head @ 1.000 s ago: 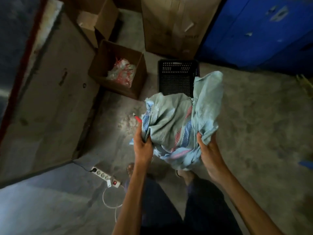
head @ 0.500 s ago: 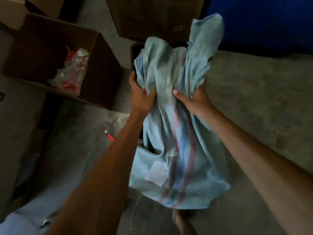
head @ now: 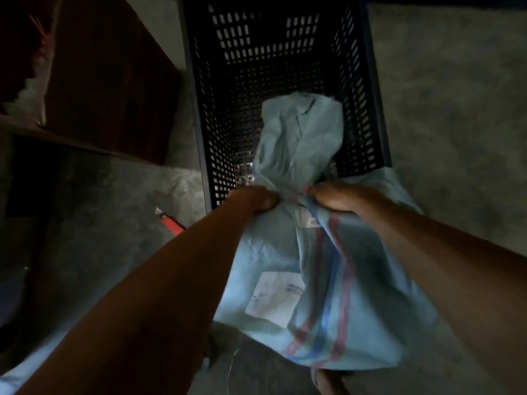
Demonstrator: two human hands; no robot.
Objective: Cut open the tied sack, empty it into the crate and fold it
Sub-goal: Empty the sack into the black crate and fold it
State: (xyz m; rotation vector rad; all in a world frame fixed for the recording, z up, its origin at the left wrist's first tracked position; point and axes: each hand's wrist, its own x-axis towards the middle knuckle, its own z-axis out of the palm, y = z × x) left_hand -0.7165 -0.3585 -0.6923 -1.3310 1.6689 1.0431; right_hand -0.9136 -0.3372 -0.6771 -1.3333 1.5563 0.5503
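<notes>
A pale blue woven sack (head: 319, 280) with red and blue stripes and a white label hangs over the near rim of a black perforated crate (head: 256, 52). Its upper end droops down inside the crate; the rest hangs outside toward me. My left hand (head: 253, 199) and my right hand (head: 339, 198) both pinch the sack's gathered middle at the crate's near edge, thumbs close together. What lies on the crate's floor is too dark to tell.
A brown cardboard box (head: 114, 75) stands left of the crate. A red-handled tool (head: 169, 222) lies on the concrete floor near the crate's left corner. Bare concrete floor (head: 456, 109) stretches to the right. My foot (head: 328, 383) shows below the sack.
I have leaned in over the crate. The sack came down from in front of me and its upper end now drapes inside the crate, with both hands lower at the rim.
</notes>
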